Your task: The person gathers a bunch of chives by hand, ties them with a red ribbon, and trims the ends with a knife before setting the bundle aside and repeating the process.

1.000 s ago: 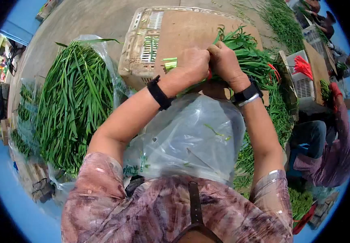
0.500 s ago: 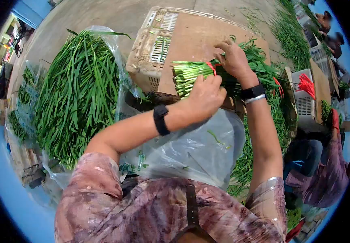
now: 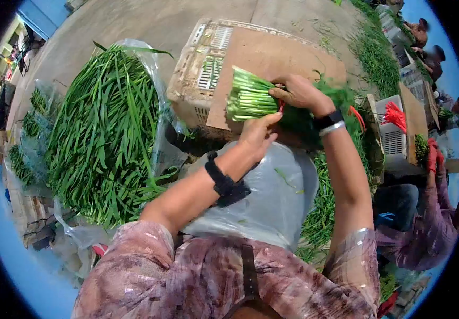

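Observation:
A bunch of green stalks (image 3: 251, 97) lies on a brown board (image 3: 251, 48), its pale cut ends to the left and its leaves to the right. My right hand (image 3: 305, 95) is closed over the top of the bunch, thumb and fingers beside the red tie (image 3: 281, 106). Below the bunch, my left hand (image 3: 258, 137) is closed with its fingertips at the lower end of that tie; its other fingers are loosely curled. The leafy part beneath my right wrist is blurred.
A pale plastic crate (image 3: 187, 80) supports the board. Left of it is a big heap of green leaves (image 3: 102, 133) in clear plastic. Grey plastic (image 3: 272, 191) covers my lap. Red ties (image 3: 394, 116) lie on a white crate at right, near a person with red gloves (image 3: 432, 157).
The bunch has turned, with its cut ends shifted up. My right hand has closed down onto it. My left hand has moved down and left, its palm turning upward. The view has shifted slightly.

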Tool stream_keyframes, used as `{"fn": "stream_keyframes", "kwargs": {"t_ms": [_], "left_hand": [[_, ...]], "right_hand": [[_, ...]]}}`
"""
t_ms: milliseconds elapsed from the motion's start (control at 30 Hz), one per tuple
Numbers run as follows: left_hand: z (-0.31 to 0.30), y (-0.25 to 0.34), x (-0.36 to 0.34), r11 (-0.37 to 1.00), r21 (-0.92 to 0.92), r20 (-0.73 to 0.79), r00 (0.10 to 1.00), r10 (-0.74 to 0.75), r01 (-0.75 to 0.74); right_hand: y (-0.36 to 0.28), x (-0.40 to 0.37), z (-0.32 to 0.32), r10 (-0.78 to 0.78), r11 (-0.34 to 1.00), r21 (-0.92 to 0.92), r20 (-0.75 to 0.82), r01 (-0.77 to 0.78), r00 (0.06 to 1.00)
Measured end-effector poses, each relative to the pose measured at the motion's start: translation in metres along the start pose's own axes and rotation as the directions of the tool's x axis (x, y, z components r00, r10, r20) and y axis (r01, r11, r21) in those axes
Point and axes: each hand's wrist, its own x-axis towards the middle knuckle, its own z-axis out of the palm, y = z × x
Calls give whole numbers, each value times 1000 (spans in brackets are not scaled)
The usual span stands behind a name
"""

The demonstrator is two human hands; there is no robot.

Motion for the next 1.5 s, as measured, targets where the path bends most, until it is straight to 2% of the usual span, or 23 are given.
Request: {"fn": "stream_keyframes", "kwargs": {"t_ms": [133, 200, 300, 367, 467, 533, 600, 667, 700, 767, 833, 933, 1000, 1033, 1100, 1167, 1267, 1300, 1333, 1400, 1433, 1467, 1500], "left_hand": [[13, 50, -24, 889, 133, 306, 871, 383, -438], [40, 78, -29, 697, 119, 434, 668, 604, -707], [85, 117, -54, 257, 280, 635, 379, 673, -925], [112, 140, -70, -144, 311, 816, 186, 548, -939], [144, 148, -98, -116, 369, 813, 260, 521, -922], [152, 148, -90, -174, 258, 903, 173, 394, -950], [149, 145, -77, -167, 237, 941, 184, 283, -957], [142, 139, -62, -146, 295, 950, 274, 148, -944], [138, 134, -55, -114, 287, 955, 275, 115, -951], [131, 121, -42, -51, 274, 961, 272, 54, -960], [122, 112, -27, -118, 370, 929, 369, 30, -921], [128, 98, -49, 168, 666, 743, 666, -64, -727], [131, 91, -45, 298, 768, 616, 781, -101, -567], [132, 89, -42, 343, 778, 584, 806, -90, -526], [138, 91, -32, 365, 767, 583, 811, -53, -527], [153, 98, -24, 202, 725, 682, 727, -81, -658], [166, 78, 17, -14, 700, 692, 683, -232, -714], [156, 65, 32, -6, 701, 688, 677, -262, -714], [149, 54, 50, -9, 730, 649, 698, -303, -683], [131, 38, 86, 8, 851, 483, 775, -408, -526], [125, 31, 98, 9, 888, 413, 789, -455, -459], [125, 26, 104, 27, 885, 415, 763, -496, -465], [125, 20, 108, 45, 883, 416, 734, -536, -468]], "right_hand": [[-47, -58, -31, 13, 982, 176, -450, 74, 893], [-59, -75, -29, -22, 989, 96, -655, 111, 755], [-110, -101, -49, -33, 990, 53, -823, 134, 566], [-117, -107, -42, 130, 893, 315, -864, 320, 487], [-123, -121, -21, 281, 734, 486, -854, 475, 439], [-122, -133, -14, 344, 469, 640, -767, 608, 542], [-93, -152, 0, 485, 407, 768, -641, 495, 596], [-66, -173, 5, 561, 231, 696, -667, 680, 491], [-57, -183, -6, 492, 401, 599, -779, 694, 388], [-37, -199, -23, 539, 435, 538, -798, 722, 270], [-23, -212, -33, 610, 470, 609, -747, 639, 263], [11, -250, -8, 719, 515, 808, -589, 287, 368], [40, -287, 39, 856, 414, 888, -454, 199, 247], [56, -306, 66, 900, 364, 916, -392, 167, 191], [98, -356, 143, 915, 352, 907, -283, -230, 287], [107, -386, 225, 963, 187, 940, -119, -284, 241], [101, -381, 316, 962, -166, 977, 190, -132, 198], [106, -372, 347, 946, -288, 957, 288, -24, 149], [99, -367, 364, 966, -257, 966, 256, 37, 31], [107, -376, 426, 966, -53, 981, 3, -184, -260], [118, -391, 484, 941, 3, 768, -219, -641, -258], [116, -402, 495, 991, 47, 245, -133, -968, 15], [114, -413, 503, 958, 259, -332, -36, -907, 286]]}}
